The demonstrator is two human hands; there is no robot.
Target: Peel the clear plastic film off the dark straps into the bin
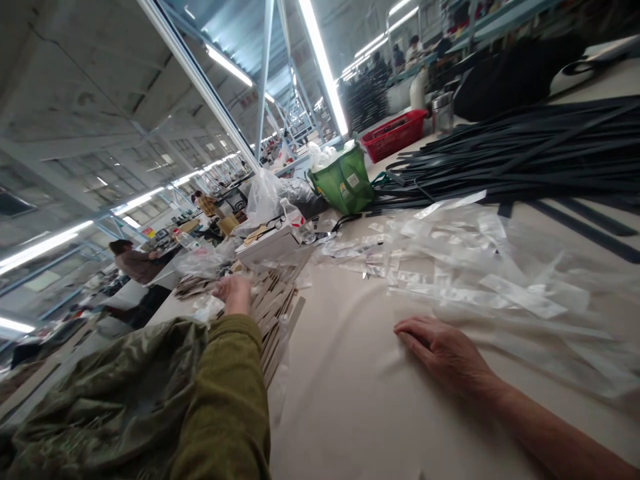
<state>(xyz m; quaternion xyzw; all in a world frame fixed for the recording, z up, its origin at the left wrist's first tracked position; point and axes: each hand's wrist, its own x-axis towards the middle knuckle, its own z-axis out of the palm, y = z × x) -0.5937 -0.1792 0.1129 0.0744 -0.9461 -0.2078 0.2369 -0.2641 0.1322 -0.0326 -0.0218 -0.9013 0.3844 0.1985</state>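
My left hand [234, 293], in a green sleeve [227, 393], reaches out over a pile of beige strips [273, 307] at the table's left side. Its fingers are small and blurred, so I cannot make out whether they hold a strip. On the pale table top [340, 400] rests my right hand [445, 347], palm down, fingers stretched out with nothing in them. Just beyond it lies a heap of clear plastic film and shiny scraps [470, 260].
A bundle of black strips [525, 153] covers the far right. Toward the back stand a green bag [345, 180], a red basket [395, 137], a glass jar [443, 113], a white box [267, 247] and a plastic bottle [299, 223]. Another person [137, 263] sits at the left.
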